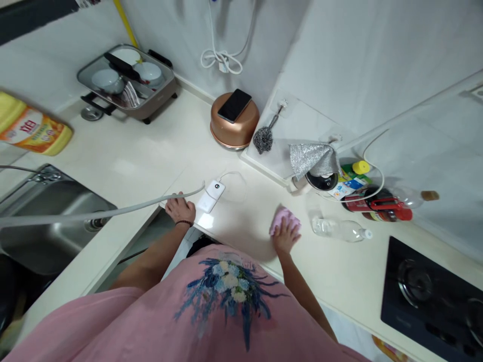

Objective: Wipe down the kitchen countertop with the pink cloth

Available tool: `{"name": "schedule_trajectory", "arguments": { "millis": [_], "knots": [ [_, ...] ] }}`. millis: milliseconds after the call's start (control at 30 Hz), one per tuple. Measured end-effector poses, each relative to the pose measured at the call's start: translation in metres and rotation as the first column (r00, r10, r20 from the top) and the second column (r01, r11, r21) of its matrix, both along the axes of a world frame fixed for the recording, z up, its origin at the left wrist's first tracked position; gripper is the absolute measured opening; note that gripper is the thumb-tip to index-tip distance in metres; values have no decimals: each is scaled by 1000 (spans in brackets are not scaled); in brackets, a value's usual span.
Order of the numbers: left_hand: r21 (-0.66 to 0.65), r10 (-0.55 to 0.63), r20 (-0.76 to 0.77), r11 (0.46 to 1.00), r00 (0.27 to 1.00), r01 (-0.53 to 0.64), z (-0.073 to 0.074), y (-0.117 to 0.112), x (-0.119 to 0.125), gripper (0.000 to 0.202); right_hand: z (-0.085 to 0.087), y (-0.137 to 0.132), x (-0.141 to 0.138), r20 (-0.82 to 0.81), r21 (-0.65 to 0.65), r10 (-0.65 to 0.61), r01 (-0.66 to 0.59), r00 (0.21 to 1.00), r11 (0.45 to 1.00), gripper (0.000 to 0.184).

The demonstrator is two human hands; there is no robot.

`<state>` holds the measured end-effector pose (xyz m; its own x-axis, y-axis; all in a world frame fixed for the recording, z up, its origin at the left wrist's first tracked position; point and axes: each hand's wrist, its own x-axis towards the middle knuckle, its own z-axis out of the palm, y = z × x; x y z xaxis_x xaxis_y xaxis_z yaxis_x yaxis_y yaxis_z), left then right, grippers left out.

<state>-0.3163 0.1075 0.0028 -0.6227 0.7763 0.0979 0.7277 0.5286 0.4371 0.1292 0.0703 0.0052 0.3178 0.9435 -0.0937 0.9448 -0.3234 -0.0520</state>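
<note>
Under my right hand [285, 239] lies a bunched pink cloth [284, 216], held against the pale countertop [241, 229]. My left hand [181, 210] rests at the counter's front corner with its fingers laid over the surface, holding nothing. Just right of it is a white power bank [212, 196] with a thin white cable looped behind it. A clear plastic bottle [339, 229] lies on its side to the right of the cloth.
A sink [49, 226] is at left, crossed by a grey-white hose [113, 212]. An electric pan [151, 98] holds bowls. A phone [234, 105] sits on an upturned copper-coloured pot [222, 125]. Bottles [388, 203] line the right wall, near a black gas stove [430, 296].
</note>
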Motion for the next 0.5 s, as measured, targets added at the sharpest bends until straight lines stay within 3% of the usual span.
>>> {"name": "schedule_trajectory", "arguments": {
  "millis": [67,167,333,500],
  "knots": [
    [-16,0,5,1000,1000,0,1,0,0,66,-2,0,21,-7,73,-131,132,991,989,66],
    [-31,3,15,1000,1000,-2,2,0,1,66,-5,14,21,-75,148,-154,163,985,975,69],
    [-39,11,-8,999,1000,-12,4,1,2,64,-5,80,-41,-173,162,-84,113,981,980,70],
    [-77,22,24,997,999,-20,7,2,2,66,2,164,-116,-229,54,129,-120,965,991,67]
  ]
}}
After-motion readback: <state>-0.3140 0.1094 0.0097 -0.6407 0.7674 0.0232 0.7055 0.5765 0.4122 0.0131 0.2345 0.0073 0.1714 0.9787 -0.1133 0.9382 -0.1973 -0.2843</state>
